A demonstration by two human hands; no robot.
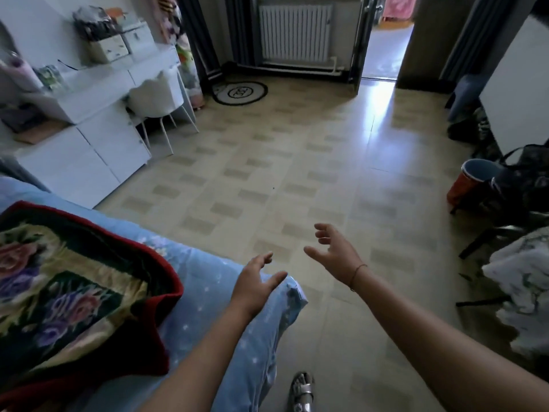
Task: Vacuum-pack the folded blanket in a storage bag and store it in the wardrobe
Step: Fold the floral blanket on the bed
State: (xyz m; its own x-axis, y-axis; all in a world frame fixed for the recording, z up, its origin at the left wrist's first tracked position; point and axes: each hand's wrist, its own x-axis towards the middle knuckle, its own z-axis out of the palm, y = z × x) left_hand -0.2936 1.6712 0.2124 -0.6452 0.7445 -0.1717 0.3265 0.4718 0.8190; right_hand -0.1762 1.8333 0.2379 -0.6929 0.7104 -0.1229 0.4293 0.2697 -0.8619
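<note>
We list one folded blanket, flower-patterned with a dark red border, lying on top of the bed, which wears a pale blue sheet. Neither hand touches it.

We list the left hand over the bed's corner, fingers spread and loosely bent, holding nothing. We cannot tell whether it touches the sheet.

We list the right hand just beyond the bed's corner, over the tiled floor, fingers spread and slightly curled, holding nothing. A thin bracelet circles its wrist.

We list a silver sandal on a foot, on the floor just beside the bed's edge.

We list a white desk and a white chair across the floor from the bed, on the blanket's side.

We list a round rug and a radiator, well apart from the bed, at the far wall.

We list a red bucket, well apart from the bed, on the right hand's side.
</note>
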